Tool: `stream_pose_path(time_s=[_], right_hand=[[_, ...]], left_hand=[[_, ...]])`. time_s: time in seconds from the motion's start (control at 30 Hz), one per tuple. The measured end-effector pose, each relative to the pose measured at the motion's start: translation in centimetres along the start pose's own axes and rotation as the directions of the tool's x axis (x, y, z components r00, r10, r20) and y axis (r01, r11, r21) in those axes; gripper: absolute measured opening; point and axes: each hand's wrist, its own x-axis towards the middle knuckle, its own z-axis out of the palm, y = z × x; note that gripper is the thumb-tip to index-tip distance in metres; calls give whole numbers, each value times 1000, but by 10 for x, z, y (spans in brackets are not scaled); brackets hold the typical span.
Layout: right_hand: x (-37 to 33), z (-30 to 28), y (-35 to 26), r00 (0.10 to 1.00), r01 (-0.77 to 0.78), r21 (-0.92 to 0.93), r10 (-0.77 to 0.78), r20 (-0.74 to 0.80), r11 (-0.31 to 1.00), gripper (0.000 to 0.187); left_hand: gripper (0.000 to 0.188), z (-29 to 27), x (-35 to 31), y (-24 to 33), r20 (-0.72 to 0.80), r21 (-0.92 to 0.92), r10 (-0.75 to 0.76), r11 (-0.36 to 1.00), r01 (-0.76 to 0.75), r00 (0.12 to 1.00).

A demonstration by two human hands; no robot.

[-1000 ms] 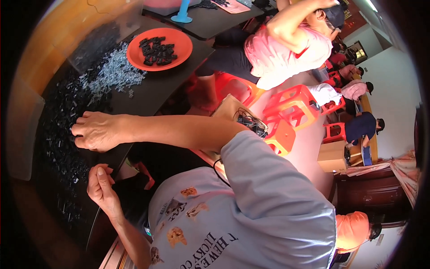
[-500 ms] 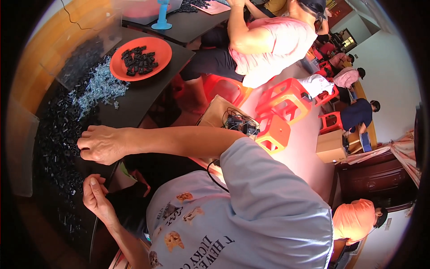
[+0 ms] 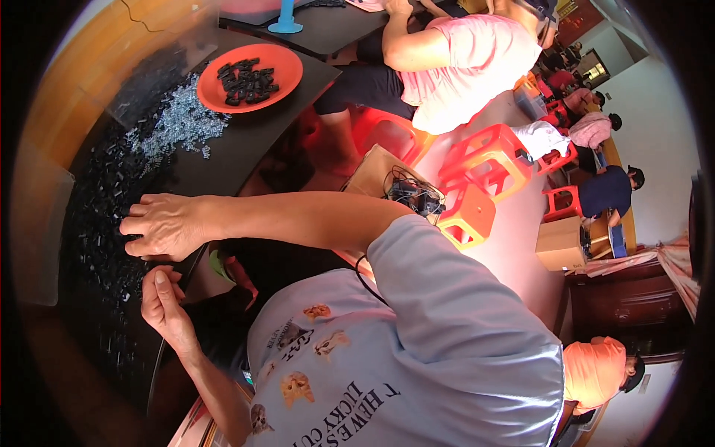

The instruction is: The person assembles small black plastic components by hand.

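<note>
A person in a pale blue printed T-shirt (image 3: 417,350) leans over a dark desk (image 3: 246,149) strewn with small black parts (image 3: 97,223), a loose, gritty-looking scatter that covers the desk's left side. The right hand (image 3: 167,226), reaching across from the raised arm, lies palm down on the black parts with its fingers curled and bunched over them; what it grips, if anything, is hidden beneath it. The left hand (image 3: 164,302) sits just below at the desk's edge, its fingertips drawn together as if pinching something too small to make out. Farther up the desk lies a heap of small shiny silvery pieces (image 3: 179,123), glinting and jagged in outline, and beside that a round orange plate (image 3: 249,78) with a smooth rim holds a small mound of chunky black pieces. A blue stand (image 3: 285,18) rises near the desk's far end. Another person in a pink shirt (image 3: 462,67) sits at that far end, while moulded orange plastic stools (image 3: 484,160) with openwork sides stand on the pale floor to the right.
</note>
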Motion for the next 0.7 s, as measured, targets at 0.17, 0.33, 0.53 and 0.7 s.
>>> stream_pose_path(time_s=[0.17,0.33,0.53,0.7], right_hand=[[8,-5,-2,999,27,23,-28,32,999,19],[21,4,-1,987,94,-52,-86,132,994,16],[24,18,18,990,9,-280,31,139,960,12],[26,9,2,983,17,-81,-2,181,997,20]], left_hand=[[29,4,0,3,-19,-13,25,1000,-25,1000],[29,-3,-2,-3,-27,-14,4,1000,-4,1000],[28,-1,-1,-6,-26,-2,3,1000,-3,1000],[28,-2,0,-10,-12,-15,20,1000,-20,1000]])
